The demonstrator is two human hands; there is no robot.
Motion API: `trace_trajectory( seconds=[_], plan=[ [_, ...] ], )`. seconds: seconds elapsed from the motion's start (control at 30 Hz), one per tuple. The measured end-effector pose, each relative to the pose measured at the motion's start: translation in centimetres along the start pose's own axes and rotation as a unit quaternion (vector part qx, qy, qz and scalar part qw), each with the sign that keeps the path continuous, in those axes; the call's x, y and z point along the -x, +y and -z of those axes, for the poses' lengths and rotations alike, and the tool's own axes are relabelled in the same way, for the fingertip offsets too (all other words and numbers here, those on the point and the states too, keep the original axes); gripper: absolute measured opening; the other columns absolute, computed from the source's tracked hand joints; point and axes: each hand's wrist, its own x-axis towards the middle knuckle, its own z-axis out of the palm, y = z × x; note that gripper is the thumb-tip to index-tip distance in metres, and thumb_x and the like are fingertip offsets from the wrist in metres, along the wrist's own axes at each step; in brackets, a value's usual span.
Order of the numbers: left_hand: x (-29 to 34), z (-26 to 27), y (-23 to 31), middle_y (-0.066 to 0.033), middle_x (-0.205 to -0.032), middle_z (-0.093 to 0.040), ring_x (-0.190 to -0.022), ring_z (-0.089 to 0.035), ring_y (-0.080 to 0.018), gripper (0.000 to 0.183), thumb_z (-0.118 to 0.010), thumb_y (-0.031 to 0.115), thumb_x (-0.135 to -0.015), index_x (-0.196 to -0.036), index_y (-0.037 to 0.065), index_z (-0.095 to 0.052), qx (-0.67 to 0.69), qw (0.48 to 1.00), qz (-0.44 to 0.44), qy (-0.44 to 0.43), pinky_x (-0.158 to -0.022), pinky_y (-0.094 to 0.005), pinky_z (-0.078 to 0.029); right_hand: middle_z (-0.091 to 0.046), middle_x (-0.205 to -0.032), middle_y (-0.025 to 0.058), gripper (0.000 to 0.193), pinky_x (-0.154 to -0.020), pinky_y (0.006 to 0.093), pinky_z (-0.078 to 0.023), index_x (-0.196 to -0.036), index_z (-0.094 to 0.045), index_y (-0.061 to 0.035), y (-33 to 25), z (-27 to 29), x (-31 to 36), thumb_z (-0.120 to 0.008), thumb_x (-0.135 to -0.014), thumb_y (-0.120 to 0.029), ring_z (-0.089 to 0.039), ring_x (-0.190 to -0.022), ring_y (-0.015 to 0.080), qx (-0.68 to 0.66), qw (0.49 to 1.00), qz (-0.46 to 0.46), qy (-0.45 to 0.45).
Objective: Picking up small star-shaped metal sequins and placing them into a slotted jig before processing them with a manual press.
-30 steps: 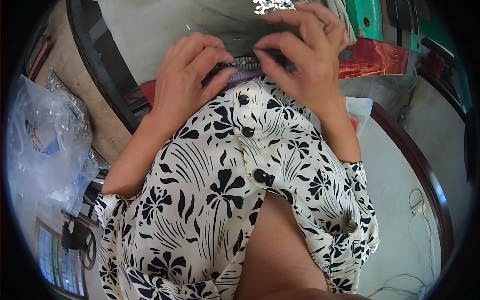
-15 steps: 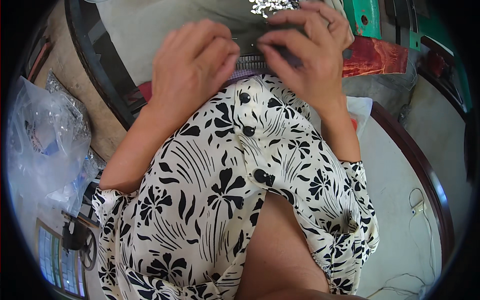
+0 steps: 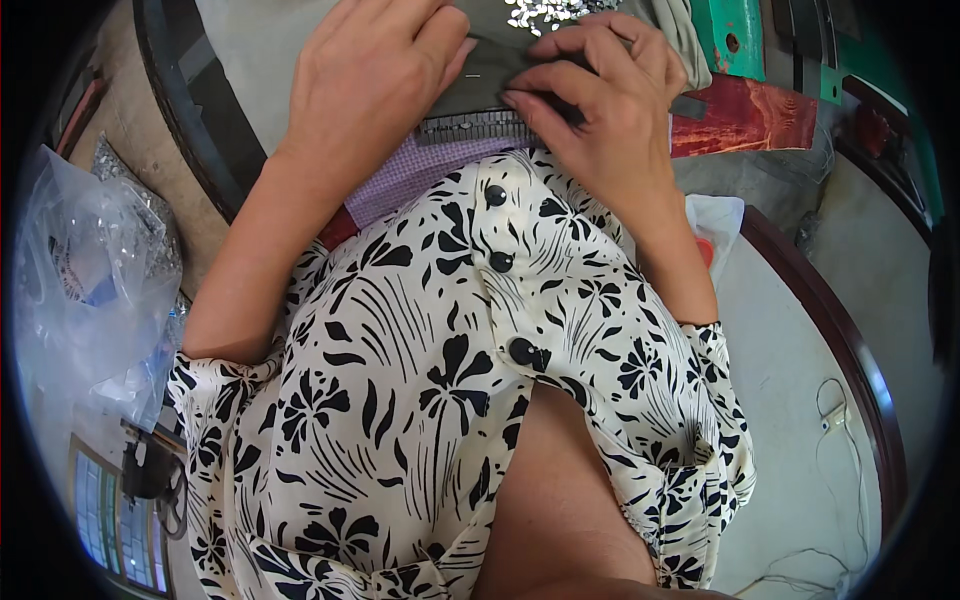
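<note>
Grey-green cloth (image 3: 498,55): spread across the top of our view, ahead of the patterned shirt (image 3: 400,420) and running beneath both hands.
Clear plastic bag (image 3: 100,290): crumpled, far to our left, well apart from the hands.
Left hand (image 3: 370,65): fingers curled in, over the cloth (we cannot tell whether they grip anything).
Purple checked fabric (image 3: 400,175): below the left hand, at the shirt's upper edge.
Pale sliver (image 3: 473,76): thin and straight, on the cloth between the hands.
Segmented grey strip (image 3: 475,127): along the near edge of the cloth.
Silver pieces (image 3: 548,12): small and shiny, gathered just beyond the right hand.
Right hand (image 3: 605,95): thumb and forefinger tips drawn close at the cloth (a pinch on it, we cannot tell).
Red board (image 3: 745,118): just right of that hand, below a green part (image 3: 732,40).
</note>
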Motion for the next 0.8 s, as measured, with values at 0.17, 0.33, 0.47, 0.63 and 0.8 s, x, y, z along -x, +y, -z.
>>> trace_trajectory(
  seconds=[0.17, 0.33, 0.47, 0.63, 0.8],
  plan=[
    [0.3, -0.2, 0.0, -0.002, -0.098, -0.062, -0.085, -0.062, -0.0227, 0.015, -0.075, 0.013, -0.082, -0.09, 0.007, -0.065, 0.034, 0.999, 0.015, 0.012, -0.071, -0.0364, -0.051, -0.063, -0.095, 0.0024, 0.012, -0.093, 0.044, -0.032, -0.079, -0.073, -0.011, -2.3, 3.4, -2.0, -0.081, -0.07, -0.011, -0.055, -0.105, 0.0276, -0.059, 0.997, -0.008, -0.045],
    [0.5, 0.4, -0.1, -0.0022, -0.099, -0.062, -0.085, -0.062, -0.0232, 0.015, -0.075, 0.011, -0.081, -0.093, 0.007, -0.067, 0.057, 0.998, 0.007, 0.0, -0.072, -0.0361, -0.051, -0.068, -0.105, -0.0088, 0.019, -0.098, 0.0391, -0.031, -0.08, -0.073, -0.0183, -1.4, 2.2, 0.6, -0.083, -0.063, -0.015, -0.054, -0.116, 0.0233, -0.057, 0.997, 0.055, 0.005],
    [0.4, 0.2, -0.1, -0.0032, -0.1, -0.062, -0.086, -0.062, -0.0246, 0.016, -0.075, 0.009, -0.08, -0.094, 0.007, -0.067, 0.065, 0.998, 0.022, 0.002, -0.072, -0.0364, -0.051, -0.065, -0.104, -0.0074, 0.014, -0.1, 0.043, -0.031, -0.077, -0.068, -0.0137, -2.4, 1.5, 0.9, -0.078, -0.068, -0.015, -0.054, -0.117, 0.0201, -0.045, 0.995, 0.093, -0.006],
    [1.4, 1.5, 0.5, -0.0052, -0.097, -0.064, -0.087, -0.063, -0.0263, 0.016, -0.076, 0.007, -0.079, -0.092, 0.006, -0.068, 0.162, 0.985, 0.049, -0.015, -0.074, -0.036, -0.051, -0.066, -0.106, -0.0121, 0.019, -0.097, 0.0398, -0.031, -0.079, -0.072, -0.0216, -2.8, 2.0, 1.0, -0.083, -0.064, -0.018, -0.054, -0.117, 0.0207, 0.04, 0.996, 0.079, -0.03],
    [3.0, 1.7, 2.3, -0.0044, -0.095, -0.064, -0.085, -0.063, -0.025, 0.017, -0.079, 0.008, -0.076, -0.089, 0.007, -0.069, 0.225, 0.972, 0.065, -0.032, -0.074, -0.0359, -0.048, -0.066, -0.099, -0.0101, 0.015, -0.096, 0.0398, -0.031, -0.08, -0.075, -0.0206, -1.6, 2.6, 0.7, -0.082, -0.067, -0.02, -0.056, -0.11, 0.0184, 0.005, 0.999, 0.04, 0.0]
  ],
)
